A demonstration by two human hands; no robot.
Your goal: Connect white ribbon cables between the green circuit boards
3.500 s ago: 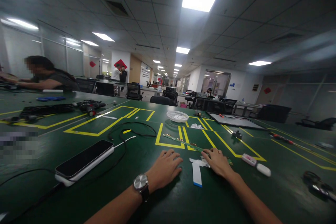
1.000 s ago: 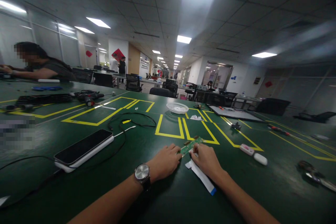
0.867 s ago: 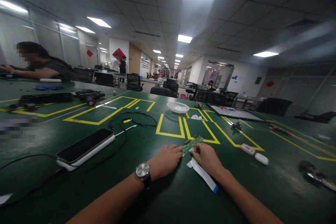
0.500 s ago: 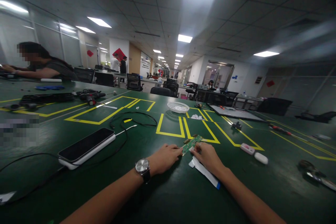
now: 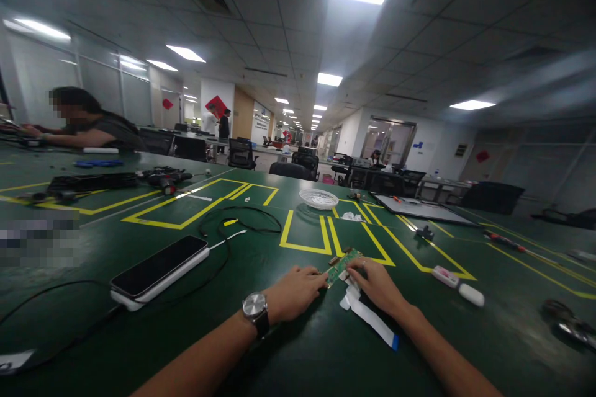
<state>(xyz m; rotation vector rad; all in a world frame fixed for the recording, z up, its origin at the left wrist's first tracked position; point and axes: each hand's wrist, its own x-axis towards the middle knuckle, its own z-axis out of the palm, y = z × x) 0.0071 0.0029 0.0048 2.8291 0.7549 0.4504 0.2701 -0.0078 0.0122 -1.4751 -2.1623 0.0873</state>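
A green circuit board [image 5: 342, 268] lies tilted between my two hands near the middle of the table. My left hand [image 5: 298, 291], with a watch [image 5: 255, 305] on its wrist, grips the board's lower left end with its fingertips. At the board's right side, my right hand [image 5: 375, 282] pinches the upper end of a white flat cable [image 5: 370, 316] against the board. This cable has a blue tip and trails over the green table toward the lower right. Dark connectors show on the board's upper edge.
A phone on a white block [image 5: 161, 270] and a black cable [image 5: 218, 211] lie left. Beyond the board are a white basket [image 5: 319, 199] and crumpled paper [image 5: 352, 217]. A pink and white case [image 5: 446, 276], white piece [image 5: 472, 295] and screwdriver [image 5: 505, 240] lie right. A person [image 5: 88, 121] sits far left.
The camera view has shifted, so the table appears slightly lower. My right hand has moved a little, and more of the white cable's upper part shows. My left hand stays on the board.
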